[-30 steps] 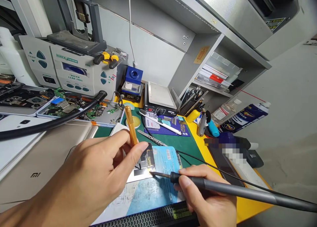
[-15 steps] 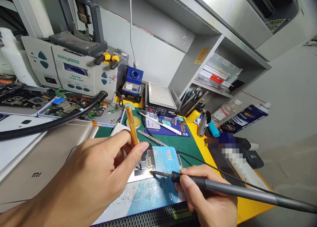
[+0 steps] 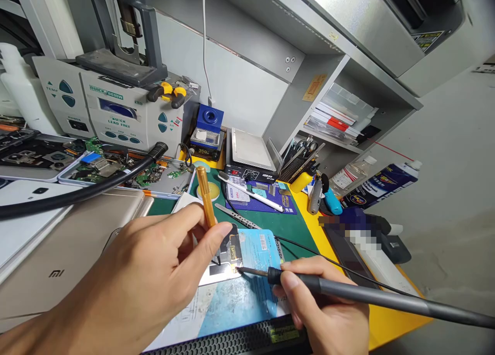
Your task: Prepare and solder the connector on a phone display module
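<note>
My left hand [image 3: 143, 272] pinches a gold pen-shaped tool [image 3: 204, 195], held upright with its lower end on a small phone board [image 3: 232, 252]. My right hand [image 3: 320, 308] grips a dark grey soldering iron [image 3: 367, 295]; its thin tip touches the lower right corner of that board. The board rests on a silver frame over a light blue phone panel [image 3: 251, 288], which lies on the green mat [image 3: 286, 226].
A grey rework station [image 3: 112, 112] and a black hose [image 3: 77, 192] stand at the left, beside opened phones [image 3: 58, 241]. Behind are a blue soldering station [image 3: 207, 133], a hot plate [image 3: 251, 154], tweezers [image 3: 237, 215], a white pen [image 3: 251, 192] and bottles [image 3: 371, 182].
The soldering iron tip has shifted very slightly along the board's corner; both hands otherwise hold the same positions.
</note>
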### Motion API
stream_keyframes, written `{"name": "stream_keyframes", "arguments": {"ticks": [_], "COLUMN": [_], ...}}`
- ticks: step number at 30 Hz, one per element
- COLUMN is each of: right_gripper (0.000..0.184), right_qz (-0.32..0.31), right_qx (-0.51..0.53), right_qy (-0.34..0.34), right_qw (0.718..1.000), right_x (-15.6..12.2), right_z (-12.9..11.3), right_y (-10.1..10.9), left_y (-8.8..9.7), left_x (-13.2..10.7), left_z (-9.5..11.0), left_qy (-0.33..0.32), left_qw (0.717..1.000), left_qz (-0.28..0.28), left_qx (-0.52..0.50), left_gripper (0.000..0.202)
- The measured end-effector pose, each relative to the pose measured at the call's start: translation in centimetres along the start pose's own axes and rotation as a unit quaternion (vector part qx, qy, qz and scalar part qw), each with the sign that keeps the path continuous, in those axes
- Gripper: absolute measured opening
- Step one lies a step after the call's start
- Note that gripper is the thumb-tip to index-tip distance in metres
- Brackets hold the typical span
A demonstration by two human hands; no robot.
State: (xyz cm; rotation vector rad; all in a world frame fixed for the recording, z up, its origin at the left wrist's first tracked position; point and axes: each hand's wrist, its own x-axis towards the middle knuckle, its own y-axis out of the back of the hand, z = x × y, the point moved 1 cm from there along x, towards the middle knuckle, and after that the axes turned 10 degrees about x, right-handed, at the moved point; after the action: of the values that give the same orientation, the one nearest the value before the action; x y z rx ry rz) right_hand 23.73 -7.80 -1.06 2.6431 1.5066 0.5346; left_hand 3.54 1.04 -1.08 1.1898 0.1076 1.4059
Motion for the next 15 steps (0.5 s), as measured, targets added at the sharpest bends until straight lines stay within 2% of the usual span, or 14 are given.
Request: {"name": "stream_keyframes", "arguments": {"ticks": [15], "right_gripper": [0.019], "right_qz": [-0.001], "right_qx": [0.015], "right_qy": [-0.008], "right_qw": [1.0], "right_x": [0.08], "right_z": [0.06], "right_y": [0.06], "left_y": [0.02], "left_x": [-0.05], "left_z": [0.07], "left_qy": [0.006], "left_qw": [1.0], "left_qz": [0.001], "left_qx": [0.014], "left_gripper": [0.033]}}
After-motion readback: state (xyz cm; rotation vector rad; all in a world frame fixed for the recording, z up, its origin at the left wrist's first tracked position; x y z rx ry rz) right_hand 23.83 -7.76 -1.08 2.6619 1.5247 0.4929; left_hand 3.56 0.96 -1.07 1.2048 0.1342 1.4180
